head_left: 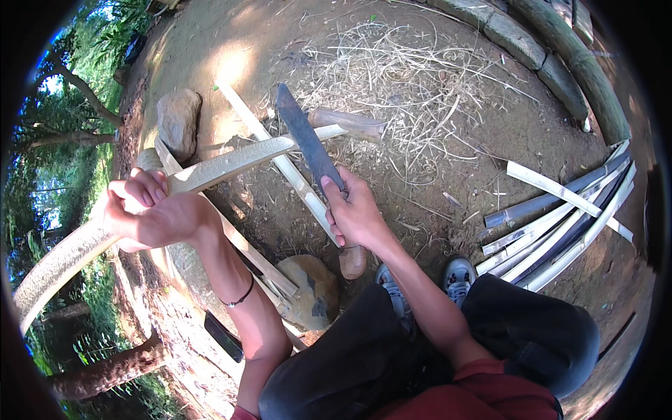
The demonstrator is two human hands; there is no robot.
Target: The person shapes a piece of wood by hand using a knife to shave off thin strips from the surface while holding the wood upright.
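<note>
Two hands busy: left hand (150, 210) clenched round long bamboo strip (210, 168), right hand (357, 213) gripping machete (308, 143), blade across strip's far end. Strip looks light, springy, sharp-edged; best held well behind blade. Ground (434, 161) bare dirt, dry straw, stones (178, 119), split slats (560, 231) right. Room ample.

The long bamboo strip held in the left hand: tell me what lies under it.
Under the bamboo strip, thinner split slats cross on the dirt, beside a grey stone. The machete blade lies across its far end. The left hand covers the ground beneath its grip.
</note>
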